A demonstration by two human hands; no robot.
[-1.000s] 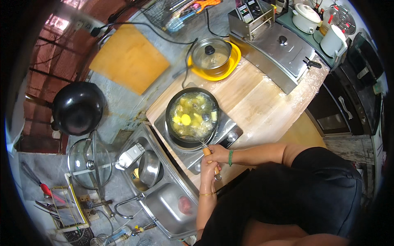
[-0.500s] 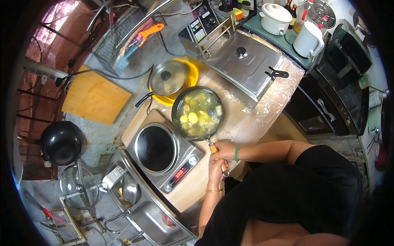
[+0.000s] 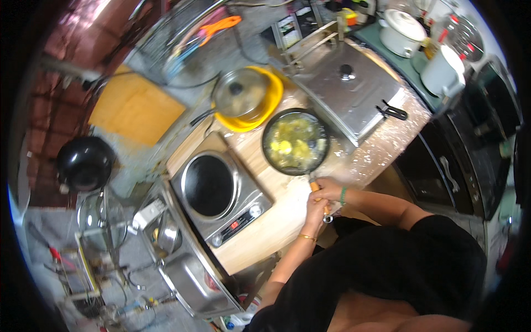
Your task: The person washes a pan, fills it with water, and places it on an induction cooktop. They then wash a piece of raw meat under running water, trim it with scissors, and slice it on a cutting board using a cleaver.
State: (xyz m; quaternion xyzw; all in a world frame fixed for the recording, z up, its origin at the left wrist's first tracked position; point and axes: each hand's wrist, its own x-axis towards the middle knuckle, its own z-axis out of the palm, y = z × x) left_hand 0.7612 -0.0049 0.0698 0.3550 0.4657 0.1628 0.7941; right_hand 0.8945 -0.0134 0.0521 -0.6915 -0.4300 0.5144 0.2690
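My left hand [image 3: 316,210] and my right hand [image 3: 329,189] are closed on the wooden handle [image 3: 315,187] of a black frying pan [image 3: 294,141], the right one higher up and nearer the pan. Yellow and pale pieces lie in the pan's liquid. The pan is off the steel electric cooker [image 3: 245,208], to its right, over the wooden countertop [image 3: 250,248]; whether it rests on the wood is unclear. Just behind it, a lidded pot [image 3: 239,91] sits in a yellow basin [image 3: 268,105]. The view is somewhat blurred.
A steel lidded fryer [image 3: 354,102] stands back right, beside a green shelf with a white cooker [image 3: 402,34] and kettle [image 3: 440,74]. Left are an orange board [image 3: 134,104], a black wok [image 3: 84,164] and a steel sink [image 3: 191,282]. A dark appliance [image 3: 423,166] is at right.
Both hands have moved the pan rightward off the electric cooker, exposing its round black plate. The grip on the handle is kept, and the camera view has shifted.
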